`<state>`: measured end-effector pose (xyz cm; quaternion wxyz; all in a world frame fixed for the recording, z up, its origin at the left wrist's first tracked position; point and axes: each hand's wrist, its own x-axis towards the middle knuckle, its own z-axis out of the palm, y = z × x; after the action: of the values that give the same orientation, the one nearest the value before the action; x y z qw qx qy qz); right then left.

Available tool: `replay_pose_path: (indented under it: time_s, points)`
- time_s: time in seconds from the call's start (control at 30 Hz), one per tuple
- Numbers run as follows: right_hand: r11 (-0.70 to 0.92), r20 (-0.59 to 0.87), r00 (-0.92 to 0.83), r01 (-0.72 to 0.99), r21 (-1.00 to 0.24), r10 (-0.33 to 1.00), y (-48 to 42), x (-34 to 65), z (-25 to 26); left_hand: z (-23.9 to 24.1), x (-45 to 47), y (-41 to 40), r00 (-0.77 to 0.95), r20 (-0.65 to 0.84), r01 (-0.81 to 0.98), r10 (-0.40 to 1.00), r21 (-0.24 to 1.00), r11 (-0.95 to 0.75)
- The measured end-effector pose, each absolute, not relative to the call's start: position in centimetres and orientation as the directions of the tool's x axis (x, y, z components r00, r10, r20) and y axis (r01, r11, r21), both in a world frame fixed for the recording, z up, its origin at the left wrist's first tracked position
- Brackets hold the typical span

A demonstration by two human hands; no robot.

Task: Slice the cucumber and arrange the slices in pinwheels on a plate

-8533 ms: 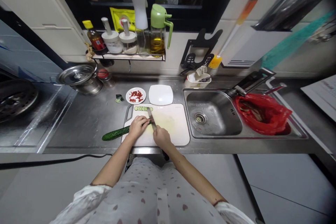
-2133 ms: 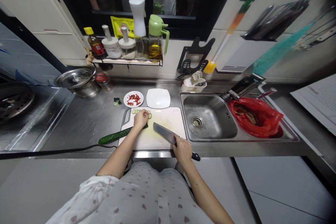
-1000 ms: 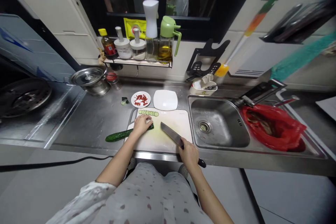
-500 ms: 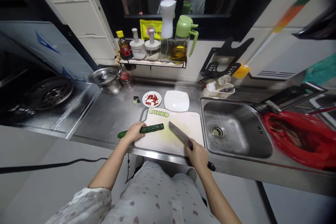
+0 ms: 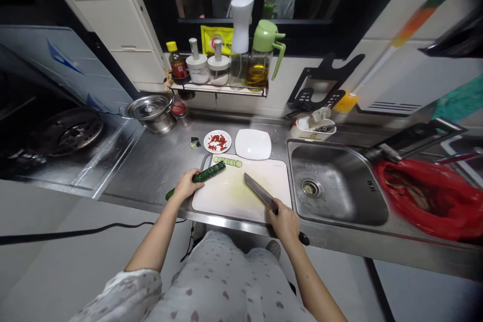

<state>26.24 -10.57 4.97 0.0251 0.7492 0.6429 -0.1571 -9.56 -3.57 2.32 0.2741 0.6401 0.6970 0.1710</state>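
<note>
My left hand (image 5: 188,184) is closed around a dark green cucumber (image 5: 210,172) at the left side of the white cutting board (image 5: 226,201). The cucumber slants, its cut end pointing up and right toward a row of thin cucumber slices (image 5: 228,162) along the board's far edge. My right hand (image 5: 284,221) grips the black handle of a kitchen knife (image 5: 259,191) at the board's lower right. The blade points up and left, apart from the cucumber. Part of the cucumber is hidden under my left fingers.
Behind the board stand a plate of chopped red pieces (image 5: 218,142) and a square white plate (image 5: 253,144). Dark green scraps (image 5: 194,143) lie left of them. The sink (image 5: 339,186) is at the right, a lidded pot (image 5: 151,111) at the back left, a condiment rack (image 5: 221,90) above.
My left hand has shifted slightly left and turned the cucumber, so its cut end has swung up and left toward the slices. The knife has hardly moved.
</note>
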Motion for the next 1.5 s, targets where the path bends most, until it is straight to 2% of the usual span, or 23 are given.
replay_pose_path:
  time_s: [0.17,0.27,0.5,0.77,1.13,1.2,1.3,1.37,1.5]
  points:
    - [-0.183,-0.267,0.134,0.969,-0.167,0.954,-10.7,26.2,4.9,2.3,-10.5,-2.7,-0.343,-0.140,0.799,0.929,0.476,0.366]
    - [-0.186,-0.272,0.136,0.968,-0.169,0.953,-10.7,26.1,5.1,2.2,-10.9,-2.0,-0.432,-0.156,0.790,0.888,0.411,0.456]
    - [-0.183,-0.270,0.131,0.967,-0.178,0.954,-10.7,26.0,5.3,1.3,-12.0,-0.9,-0.457,-0.182,0.826,0.870,0.276,0.492]
    - [-0.196,-0.280,0.143,0.965,-0.172,0.949,-10.7,26.1,4.9,0.8,-12.0,-1.0,-0.448,-0.213,0.841,0.868,0.230,0.490]
    - [-0.211,-0.270,0.145,0.950,-0.232,0.952,-10.1,26.0,4.9,1.4,-11.5,-1.1,-0.466,-0.234,0.827,0.853,0.228,0.514]
    - [-0.220,-0.271,0.154,0.947,-0.235,0.950,-10.0,26.0,5.0,1.7,-11.0,-1.3,-0.495,-0.169,0.822,0.853,0.227,0.522]
    - [-0.244,-0.284,0.170,0.936,-0.253,0.944,-10.1,26.1,5.0,2.3,-9.2,-1.1,-0.517,0.013,0.828,0.856,0.261,0.496]
    - [-0.277,-0.301,0.194,0.923,-0.266,0.934,-10.2,26.2,4.8,2.6,-7.3,-0.8,-0.441,0.064,0.854,0.895,0.336,0.397]
    - [-0.326,-0.329,0.231,0.906,-0.271,0.916,-10.3,26.1,4.3,2.1,-2.1,0.6,-0.158,0.000,0.857,0.987,0.497,0.138]
